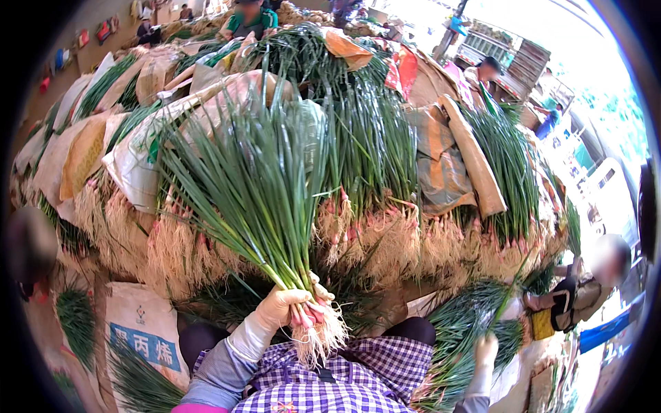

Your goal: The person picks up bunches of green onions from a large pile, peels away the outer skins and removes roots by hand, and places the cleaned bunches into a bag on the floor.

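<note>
My left hand [279, 307], in a pale glove, is closed around a bunch of green onions [265, 186] just above the bulbs. Its long dark leaves fan upward; the pink bulbs and pale stringy roots hang below my fingers, over my checked apron [303, 385]. Off to the right, my gloved right hand [486, 350] is closed on the lower end of a green onion stalk [508, 297] that slants up and away. Under and beside that hand lies a loose pile of green onions [451, 337].
Ahead rises a big heap of green onions [372, 138], roots toward me, partly covered with sacks [162, 151]. A printed white sack [144, 323] lies at my left, with more onions [134, 378] over its lower part. A person [585, 296] sits close at right; others are behind the heap.
</note>
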A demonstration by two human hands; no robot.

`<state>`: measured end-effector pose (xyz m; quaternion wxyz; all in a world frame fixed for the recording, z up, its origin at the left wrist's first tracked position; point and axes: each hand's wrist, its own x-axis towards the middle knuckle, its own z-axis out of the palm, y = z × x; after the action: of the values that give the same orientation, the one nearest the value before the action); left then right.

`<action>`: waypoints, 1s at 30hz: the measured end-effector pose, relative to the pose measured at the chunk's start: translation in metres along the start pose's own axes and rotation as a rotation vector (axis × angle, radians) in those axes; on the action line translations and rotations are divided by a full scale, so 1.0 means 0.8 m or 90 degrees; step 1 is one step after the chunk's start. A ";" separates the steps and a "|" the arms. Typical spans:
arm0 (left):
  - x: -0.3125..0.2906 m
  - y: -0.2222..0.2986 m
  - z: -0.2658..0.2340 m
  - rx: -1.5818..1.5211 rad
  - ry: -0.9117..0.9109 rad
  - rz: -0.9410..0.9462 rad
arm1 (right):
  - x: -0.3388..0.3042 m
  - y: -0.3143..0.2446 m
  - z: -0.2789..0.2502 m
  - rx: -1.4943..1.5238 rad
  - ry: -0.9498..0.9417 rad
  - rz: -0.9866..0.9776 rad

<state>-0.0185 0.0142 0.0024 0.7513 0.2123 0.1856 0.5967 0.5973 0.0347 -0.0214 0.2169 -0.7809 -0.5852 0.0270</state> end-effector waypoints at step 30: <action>-0.024 0.007 0.000 0.092 0.073 -0.059 | -0.091 -0.547 0.128 0.650 -0.534 -0.129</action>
<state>-0.0270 -0.0035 0.0059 0.7490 0.2225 0.2803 0.5576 0.1492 0.0959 0.0328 0.3152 -0.4447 -0.6041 0.5813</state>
